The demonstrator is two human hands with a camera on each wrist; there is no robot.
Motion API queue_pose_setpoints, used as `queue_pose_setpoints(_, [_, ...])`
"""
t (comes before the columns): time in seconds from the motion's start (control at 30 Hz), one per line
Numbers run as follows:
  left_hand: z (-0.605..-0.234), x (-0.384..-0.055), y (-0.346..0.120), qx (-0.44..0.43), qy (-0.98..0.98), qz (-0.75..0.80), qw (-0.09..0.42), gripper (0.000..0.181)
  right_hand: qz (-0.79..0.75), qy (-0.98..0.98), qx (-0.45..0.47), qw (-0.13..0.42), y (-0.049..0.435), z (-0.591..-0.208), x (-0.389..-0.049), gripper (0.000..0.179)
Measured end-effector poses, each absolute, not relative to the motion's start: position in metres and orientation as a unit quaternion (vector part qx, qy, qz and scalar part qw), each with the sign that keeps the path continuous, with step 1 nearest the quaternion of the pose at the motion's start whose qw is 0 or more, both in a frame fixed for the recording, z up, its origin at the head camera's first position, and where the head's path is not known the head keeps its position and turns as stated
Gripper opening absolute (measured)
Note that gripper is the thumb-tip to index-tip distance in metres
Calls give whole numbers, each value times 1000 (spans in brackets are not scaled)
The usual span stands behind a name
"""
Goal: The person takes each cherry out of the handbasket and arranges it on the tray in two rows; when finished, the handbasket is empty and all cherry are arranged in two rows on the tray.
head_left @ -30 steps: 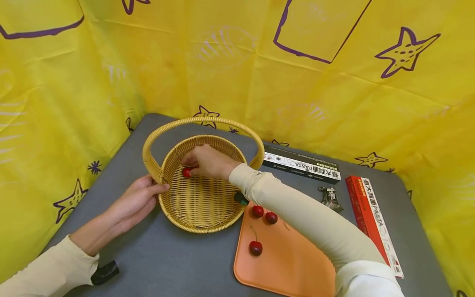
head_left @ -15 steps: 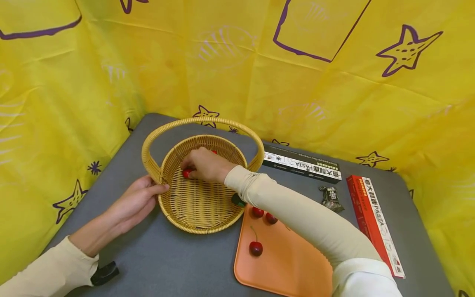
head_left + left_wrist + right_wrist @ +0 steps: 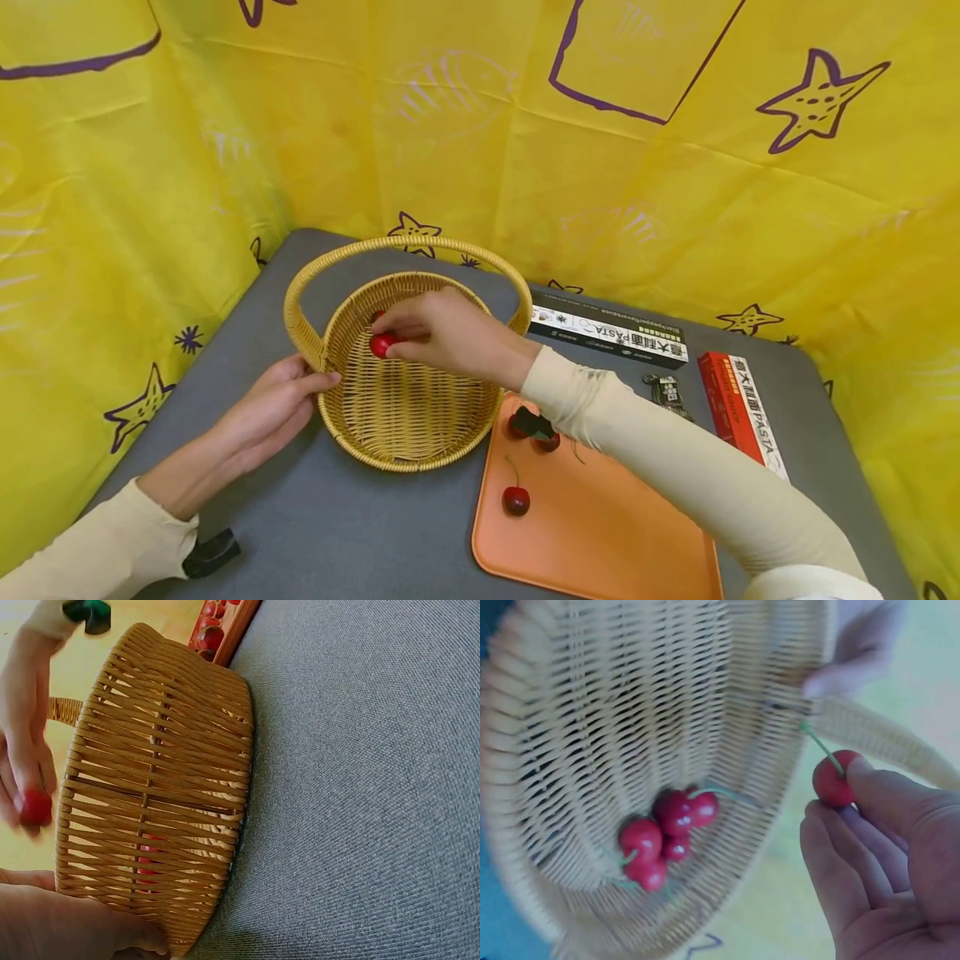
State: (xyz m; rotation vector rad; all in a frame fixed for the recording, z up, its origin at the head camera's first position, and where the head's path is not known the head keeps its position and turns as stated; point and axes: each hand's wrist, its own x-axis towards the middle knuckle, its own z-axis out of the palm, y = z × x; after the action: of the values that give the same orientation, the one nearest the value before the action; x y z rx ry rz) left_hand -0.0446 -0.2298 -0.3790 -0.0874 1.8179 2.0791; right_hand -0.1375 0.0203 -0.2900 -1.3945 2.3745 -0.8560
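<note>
My right hand (image 3: 457,333) pinches a red cherry (image 3: 835,778) between thumb and fingertips, its green stem sticking out. It hovers over the round wicker basket (image 3: 412,429), with the left wrist view showing the held cherry level with the rim. Inside the basket lie several more cherries (image 3: 676,812), bunched at the wall in the right wrist view and mostly hidden by the right hand in the head view. My left hand (image 3: 273,404) holds the basket's left rim at the foot of its arched handle (image 3: 408,242).
Right of the basket, an orange tray (image 3: 600,525) bears several cherries, one with a stem (image 3: 516,501) near its left edge. Behind it lie a black pasta box (image 3: 607,333), a small dark packet (image 3: 667,395) and a red pasta box (image 3: 738,408). Yellow cloth (image 3: 480,150) walls the table's back.
The right hand has risen from the basket floor with a cherry in its fingers, and its forearm has shifted right. The left hand keeps its hold on the rim.
</note>
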Motion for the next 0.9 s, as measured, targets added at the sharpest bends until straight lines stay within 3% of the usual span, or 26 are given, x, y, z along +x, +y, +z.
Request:
queue_pose_setpoints(0.4, [-381,-45,-228,-37,651,734,190,59,-402,833,-378,40,126,-276,-74,31])
queue_pose_setpoints(0.73, [-384,-45,-230,-31,654,733,185,55,-315,908,-275,-27,196,-316,-29,33])
queue_pose_setpoints(0.9, [-384,-46,-231,-31,650,738,181,55,-308,921,-239,-24,210,-335,-12,32])
